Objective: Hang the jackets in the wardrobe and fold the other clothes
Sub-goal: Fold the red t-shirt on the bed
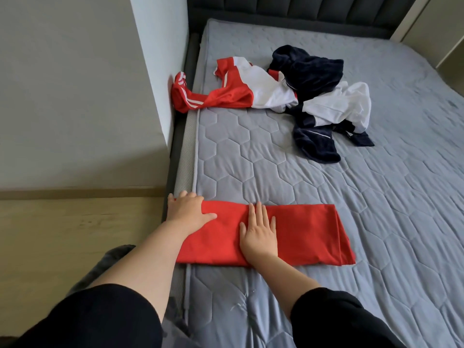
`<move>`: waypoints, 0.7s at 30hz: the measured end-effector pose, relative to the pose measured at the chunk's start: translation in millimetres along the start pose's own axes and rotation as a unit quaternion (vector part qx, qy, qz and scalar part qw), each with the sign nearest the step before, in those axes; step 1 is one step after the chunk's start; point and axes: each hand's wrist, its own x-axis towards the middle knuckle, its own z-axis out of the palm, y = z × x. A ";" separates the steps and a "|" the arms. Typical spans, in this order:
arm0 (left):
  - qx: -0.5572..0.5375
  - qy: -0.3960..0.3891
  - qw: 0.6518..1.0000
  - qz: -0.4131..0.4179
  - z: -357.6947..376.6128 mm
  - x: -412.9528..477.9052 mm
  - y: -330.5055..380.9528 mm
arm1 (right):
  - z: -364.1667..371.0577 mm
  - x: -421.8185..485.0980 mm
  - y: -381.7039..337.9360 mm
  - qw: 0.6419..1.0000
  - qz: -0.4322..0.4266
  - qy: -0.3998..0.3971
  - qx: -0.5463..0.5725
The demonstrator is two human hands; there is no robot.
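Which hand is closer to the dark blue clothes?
Right hand. It lies flat on the red cloth, below the dark blue clothes; the left hand rests at the cloth's left end, farther off.

On the mattress the folded garment lies nearest — behind it, left jacket touching right jacket.

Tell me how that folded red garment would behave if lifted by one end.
Probably floppy: the red garment lies thin and flat, so its folds would likely sag open. Seems light. Pushed across the quilted mattress, it may bunch rather than slide.
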 end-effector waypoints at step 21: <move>-0.611 -0.121 0.730 -0.281 -37.2 -31.7 -18.3 | -7.9 1.2 -7.1 0.999 0.018 -0.033 -0.035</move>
